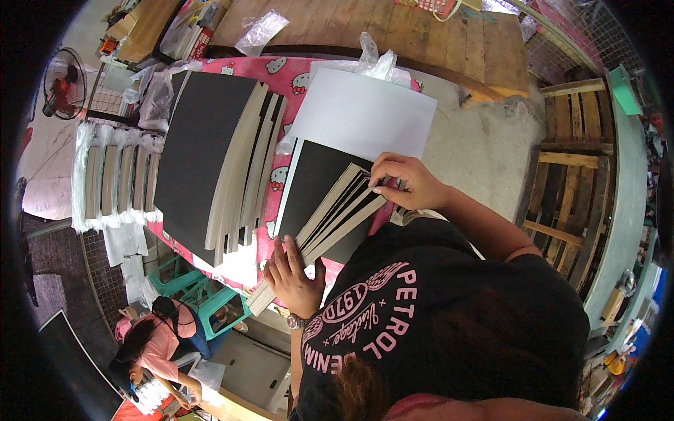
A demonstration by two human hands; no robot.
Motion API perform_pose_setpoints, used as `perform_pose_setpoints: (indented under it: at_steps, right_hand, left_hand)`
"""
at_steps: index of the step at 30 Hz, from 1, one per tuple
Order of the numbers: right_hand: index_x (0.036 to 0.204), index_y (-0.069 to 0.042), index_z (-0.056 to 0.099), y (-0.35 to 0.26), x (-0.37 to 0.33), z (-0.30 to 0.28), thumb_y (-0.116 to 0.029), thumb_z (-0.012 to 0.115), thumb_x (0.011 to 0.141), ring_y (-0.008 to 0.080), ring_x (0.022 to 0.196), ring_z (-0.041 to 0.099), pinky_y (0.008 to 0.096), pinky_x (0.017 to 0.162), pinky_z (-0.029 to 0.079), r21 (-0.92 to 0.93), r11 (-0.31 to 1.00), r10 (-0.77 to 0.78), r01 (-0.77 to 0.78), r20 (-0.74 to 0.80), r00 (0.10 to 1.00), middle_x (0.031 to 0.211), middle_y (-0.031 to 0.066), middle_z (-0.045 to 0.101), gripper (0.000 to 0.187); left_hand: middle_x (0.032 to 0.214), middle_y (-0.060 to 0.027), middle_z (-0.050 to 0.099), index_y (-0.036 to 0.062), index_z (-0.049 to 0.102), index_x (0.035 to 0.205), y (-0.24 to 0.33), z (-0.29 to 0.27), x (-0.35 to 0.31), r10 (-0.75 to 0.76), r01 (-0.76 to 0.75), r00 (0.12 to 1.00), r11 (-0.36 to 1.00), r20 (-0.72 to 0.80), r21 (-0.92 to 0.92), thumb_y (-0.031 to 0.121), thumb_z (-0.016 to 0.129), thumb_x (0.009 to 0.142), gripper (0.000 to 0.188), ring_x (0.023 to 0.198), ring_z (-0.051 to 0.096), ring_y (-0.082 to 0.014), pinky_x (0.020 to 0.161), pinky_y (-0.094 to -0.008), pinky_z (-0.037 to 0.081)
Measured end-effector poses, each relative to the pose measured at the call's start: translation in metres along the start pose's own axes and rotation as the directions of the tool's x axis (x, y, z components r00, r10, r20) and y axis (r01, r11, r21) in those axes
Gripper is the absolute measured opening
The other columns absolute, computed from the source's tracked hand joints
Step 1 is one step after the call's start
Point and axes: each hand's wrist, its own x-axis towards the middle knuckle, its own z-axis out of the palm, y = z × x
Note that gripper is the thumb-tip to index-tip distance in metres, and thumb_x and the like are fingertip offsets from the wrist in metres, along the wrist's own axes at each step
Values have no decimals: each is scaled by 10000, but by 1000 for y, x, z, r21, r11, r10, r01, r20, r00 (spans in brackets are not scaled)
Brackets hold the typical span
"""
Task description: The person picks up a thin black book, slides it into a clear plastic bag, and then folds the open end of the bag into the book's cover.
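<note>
A bundle of long, narrow grey-and-black board strips point(328, 215) lies slanted across a black sheet point(303, 175). At its near end my left hand point(295, 277) grips the bundle, thumb on one side and fingers on the other. My right hand point(411, 184) pinches the strips at their far end, fingers bent over the edge. The strips fan slightly apart there, with dark gaps between them. Left of the hands, more strips point(239, 168) rest in a stack beside a large black board point(200, 151). A pale grey sheet point(365, 105) lies beyond the black one.
A pink patterned cloth point(281, 75) covers the table. Plastic-wrapped bundles point(116, 179) sit at its left end. Behind stands a wooden table point(393, 38); wooden pallets point(572, 182) are to the right. At lower left another person point(158, 340) bends beside green stools point(210, 302).
</note>
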Motion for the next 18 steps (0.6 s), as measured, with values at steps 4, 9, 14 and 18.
perform_pose_setpoints:
  at_steps: [4,9,14,18]
  right_hand:
    - [899,-31,600,-2,-3,-1,47,608,743,221,825,595,315,724,467,-3,1000,14,-14,12,1000,900,90,573,174]
    - [914,-18,597,0,-9,-2,32,601,759,213,819,608,314,683,478,22,1000,4,-5,30,1000,893,103,594,163]
    - [1028,-22,630,3,-14,2,48,544,818,187,768,616,293,687,484,158,984,92,-84,-44,995,878,108,631,237]
    - [1069,-32,655,2,-11,2,45,575,810,175,727,623,272,642,492,-86,995,-49,43,-72,996,866,99,643,282]
  left_hand:
    - [1310,-167,472,96,373,1385,-1,0,-2,0,0,1000,1000,7,1,320,663,682,794,1133,494,-329,973,-498,333]
    - [1314,-160,471,101,371,1388,-1,2,-4,-2,2,1000,1000,8,1,331,665,679,801,1137,493,-325,974,-504,326]
    - [1324,-157,463,102,366,1391,1,0,-4,-1,1,1000,1000,10,-18,320,669,671,810,1148,485,-320,980,-508,314]
    - [1330,-159,458,96,359,1392,2,-1,-6,-10,10,999,1000,34,-10,317,675,664,824,1154,480,-324,984,-511,311]
